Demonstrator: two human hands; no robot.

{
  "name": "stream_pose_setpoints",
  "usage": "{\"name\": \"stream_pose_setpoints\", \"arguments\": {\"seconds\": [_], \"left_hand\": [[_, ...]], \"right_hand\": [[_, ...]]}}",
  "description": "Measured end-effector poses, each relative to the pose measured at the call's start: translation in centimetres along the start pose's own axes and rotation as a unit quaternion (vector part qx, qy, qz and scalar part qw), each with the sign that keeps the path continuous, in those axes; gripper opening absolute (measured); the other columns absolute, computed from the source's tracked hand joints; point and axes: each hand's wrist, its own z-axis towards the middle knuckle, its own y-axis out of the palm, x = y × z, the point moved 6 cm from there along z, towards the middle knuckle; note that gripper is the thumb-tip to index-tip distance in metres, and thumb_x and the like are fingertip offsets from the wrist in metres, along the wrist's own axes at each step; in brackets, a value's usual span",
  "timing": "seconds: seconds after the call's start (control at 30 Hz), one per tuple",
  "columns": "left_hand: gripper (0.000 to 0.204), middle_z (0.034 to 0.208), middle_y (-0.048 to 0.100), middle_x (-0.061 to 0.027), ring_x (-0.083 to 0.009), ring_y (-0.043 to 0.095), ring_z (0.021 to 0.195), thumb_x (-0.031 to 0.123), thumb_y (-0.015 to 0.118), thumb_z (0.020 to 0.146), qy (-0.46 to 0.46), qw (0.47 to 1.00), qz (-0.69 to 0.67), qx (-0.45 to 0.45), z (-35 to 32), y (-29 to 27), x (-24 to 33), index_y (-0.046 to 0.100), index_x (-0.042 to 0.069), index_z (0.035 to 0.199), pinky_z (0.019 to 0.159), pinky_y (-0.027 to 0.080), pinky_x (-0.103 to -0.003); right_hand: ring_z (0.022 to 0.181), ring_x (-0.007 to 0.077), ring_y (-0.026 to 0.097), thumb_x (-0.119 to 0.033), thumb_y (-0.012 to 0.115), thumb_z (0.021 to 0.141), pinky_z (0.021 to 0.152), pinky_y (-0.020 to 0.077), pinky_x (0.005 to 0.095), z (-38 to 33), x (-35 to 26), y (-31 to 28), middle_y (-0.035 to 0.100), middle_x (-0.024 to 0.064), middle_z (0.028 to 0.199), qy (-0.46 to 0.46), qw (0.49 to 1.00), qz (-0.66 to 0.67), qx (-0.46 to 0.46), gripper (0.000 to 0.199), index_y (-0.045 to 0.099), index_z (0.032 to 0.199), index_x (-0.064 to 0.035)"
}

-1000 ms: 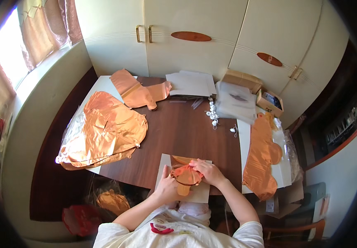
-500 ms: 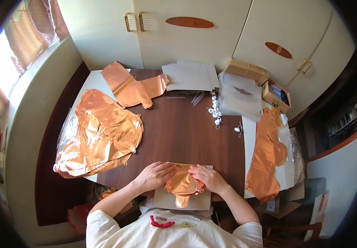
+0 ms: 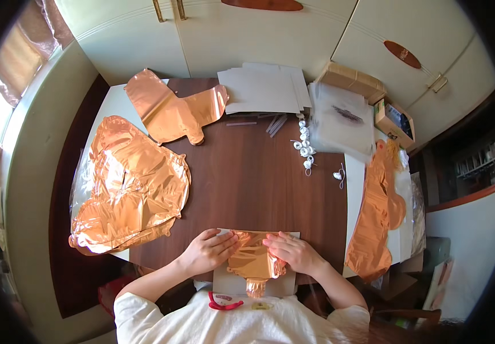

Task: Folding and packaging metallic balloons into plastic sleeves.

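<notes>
Left hand and right hand, grips unclenched, pressed a foil balloon, likely slippery, best held by its edges.

I'm holding the left hand and right hand palms down, fingers pointing inward, by the surface's near edge.

A dark brown wooden table bore white rectangular sheets, narrow translucent strips and small white corded bundles; a pale rectangular card overlapped its near edge.
</notes>
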Motion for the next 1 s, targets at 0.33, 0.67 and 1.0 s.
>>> {"name": "stream_pose_setpoints", "arguments": {"seconds": [0.33,0.67,1.0], "left_hand": [[0.038,0.118,0.060,-0.0122,-0.0254,0.056,0.112,0.024,0.061,0.081,-0.093,0.990,-0.101,0.011,2.9,-0.8,0.1,0.060,0.003,0.112,0.095,0.041,-0.040],[0.076,0.144,0.034,-0.0166,-0.0303,0.029,0.135,0.056,0.042,0.088,-0.114,0.983,-0.079,-0.122,2.9,3.7,2.1,0.034,-0.001,0.138,0.111,0.019,-0.046],[0.081,0.144,0.034,-0.0161,-0.0300,0.029,0.135,0.062,0.039,0.086,-0.122,0.984,-0.042,-0.124,2.8,4.0,2.2,0.033,0.000,0.139,0.111,0.017,-0.048]], "right_hand": [[0.117,0.0230,0.053,-0.009,0.052,0.084,0.102,0.0415,0.0406,0.3,-0.3,-0.3,0.059,0.0073,0.121,-0.009,0.999,-0.039,-0.019,0.009,0.058,0.086,-0.0026],[0.122,0.0241,0.049,-0.007,0.058,0.076,0.106,0.0363,0.0424,-0.2,0.1,-0.4,0.056,0.0091,0.125,-0.028,0.999,-0.019,-0.031,0.020,0.060,0.095,-0.0030],[0.133,0.0313,0.034,-0.042,0.053,0.087,0.110,0.0230,0.0424,0.9,-2.1,1.9,0.039,0.0188,0.140,0.117,0.971,-0.206,-0.023,0.066,0.041,0.133,0.0038]]}}
